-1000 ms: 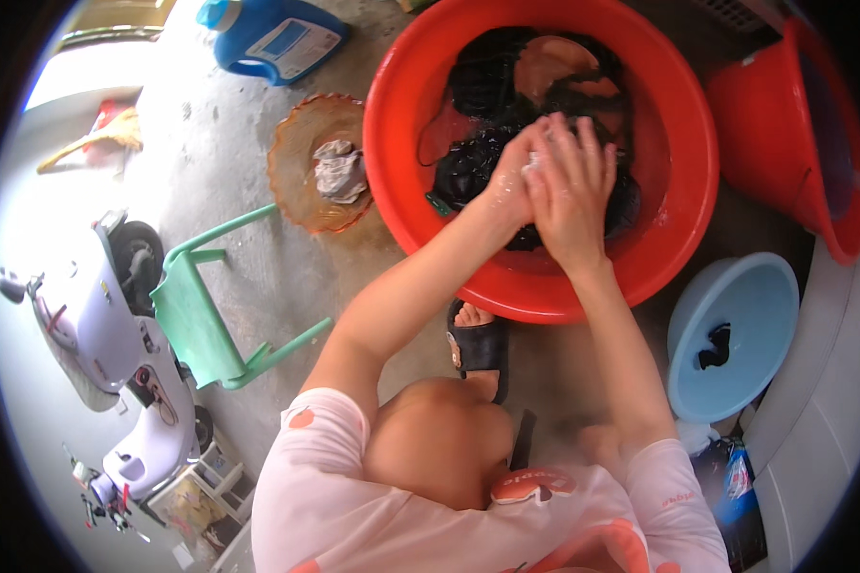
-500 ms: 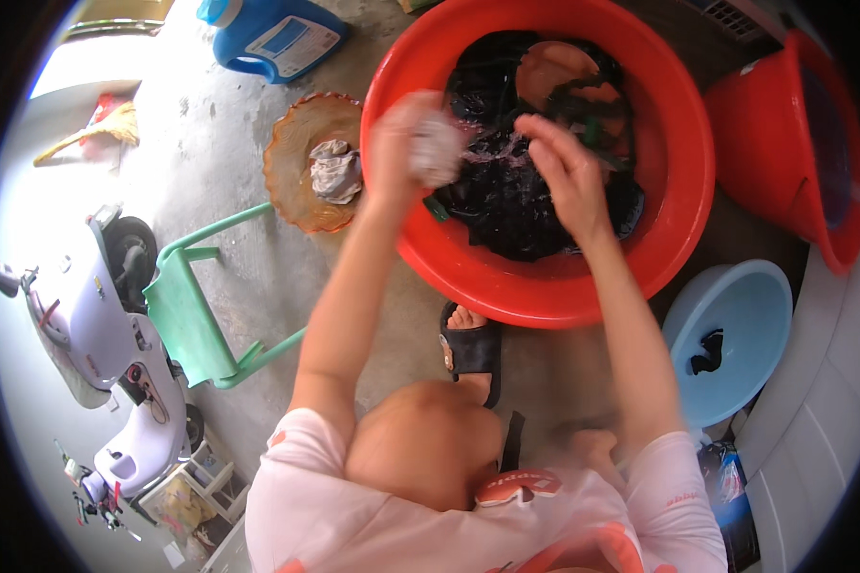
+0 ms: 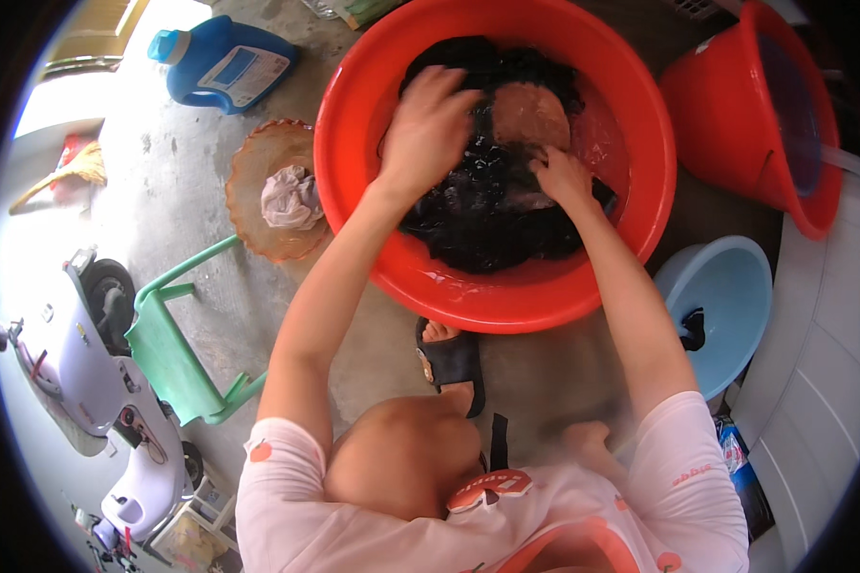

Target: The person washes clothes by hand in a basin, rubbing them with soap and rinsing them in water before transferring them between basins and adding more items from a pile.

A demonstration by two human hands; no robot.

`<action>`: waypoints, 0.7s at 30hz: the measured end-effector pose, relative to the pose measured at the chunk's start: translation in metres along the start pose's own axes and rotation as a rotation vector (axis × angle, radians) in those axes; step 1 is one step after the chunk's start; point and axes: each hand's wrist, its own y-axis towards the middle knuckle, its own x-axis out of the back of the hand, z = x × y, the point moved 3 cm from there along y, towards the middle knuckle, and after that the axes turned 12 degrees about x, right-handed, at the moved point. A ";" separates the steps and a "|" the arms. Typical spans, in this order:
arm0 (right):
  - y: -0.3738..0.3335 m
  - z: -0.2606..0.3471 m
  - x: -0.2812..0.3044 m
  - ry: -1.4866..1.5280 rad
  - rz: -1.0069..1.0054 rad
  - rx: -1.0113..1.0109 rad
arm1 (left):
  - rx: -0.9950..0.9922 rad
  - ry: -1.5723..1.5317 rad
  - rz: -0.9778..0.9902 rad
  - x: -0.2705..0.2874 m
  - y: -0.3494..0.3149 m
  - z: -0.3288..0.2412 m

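Left hand [image 3: 426, 132] over tub [image 3: 516, 310], ten o'clock, fingers apart (blurred). Right hand [image 3: 564, 180] three o'clock, at dark clothes [image 3: 483, 234]; can't tell finger grip.

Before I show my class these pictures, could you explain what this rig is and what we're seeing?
There is no machine: a person works bare-handed. Every picture comes from a wide fisheye camera worn on the head, looking down, so straight edges bend. The right hand reaches into dark wet cloth in a red tub; its grip is unclear. The left hand is open, blurred, apparently empty. On the grey floor are a blue jug, an amber bowl with pale cloth, and a green stool.
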 end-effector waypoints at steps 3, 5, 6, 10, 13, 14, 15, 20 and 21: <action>-0.006 -0.004 -0.007 -0.022 0.085 -0.124 | -0.268 0.142 0.229 -0.084 0.011 -0.013; -0.008 -0.004 -0.007 0.017 0.159 -0.167 | -0.262 0.235 0.273 -0.125 -0.013 -0.008; -0.009 -0.002 0.004 0.028 0.106 -0.211 | -0.267 0.278 0.295 -0.135 -0.015 -0.011; -0.011 -0.008 0.020 0.110 -0.231 -0.171 | -0.048 0.097 0.307 -0.159 -0.022 0.016; -0.007 -0.025 0.020 0.141 -0.725 0.011 | 0.130 0.044 0.525 -0.151 0.005 -0.001; -0.006 -0.021 0.021 0.144 -0.915 0.095 | 0.211 0.008 0.609 -0.137 0.017 -0.008; -0.006 -0.019 0.021 0.194 -1.002 0.062 | 0.112 0.062 0.508 -0.153 0.011 0.008; 0.003 -0.035 0.029 0.369 -0.317 0.073 | 0.388 -0.455 0.466 -0.137 0.005 0.030; -0.009 -0.012 0.044 0.316 -0.405 0.164 | 0.547 -0.715 0.448 -0.129 -0.002 0.040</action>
